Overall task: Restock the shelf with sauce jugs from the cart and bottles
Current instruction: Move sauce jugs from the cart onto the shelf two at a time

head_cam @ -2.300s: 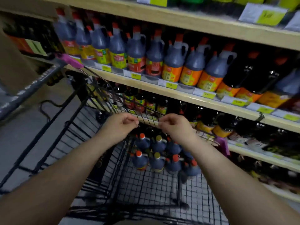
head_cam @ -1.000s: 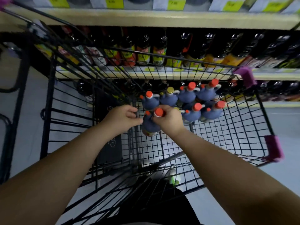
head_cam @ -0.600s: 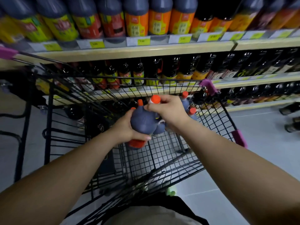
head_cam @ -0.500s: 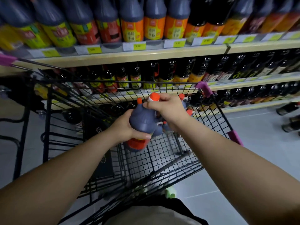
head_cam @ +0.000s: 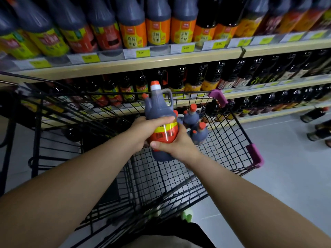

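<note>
Left hand (head_cam: 143,129) and right hand (head_cam: 177,144) clasp 1 sauce jug (head_cam: 159,111) above the cart (head_cam: 223,149), unshelved, with at least 2 jugs (head_cam: 191,116) waiting inside.

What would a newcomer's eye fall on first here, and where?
The dark sauce jug with its orange cap, gripped upright by the left hand and right hand above the black wire cart. Behind it, bright orange and yellow labels on the shelf jugs line the upper shelf.

both hands — left (head_cam: 143,129), right (head_cam: 176,144) — grip upright sauce jug (head_cam: 160,111) above cart (head_cam: 232,149); more jugs (head_cam: 194,122) inside.
</note>
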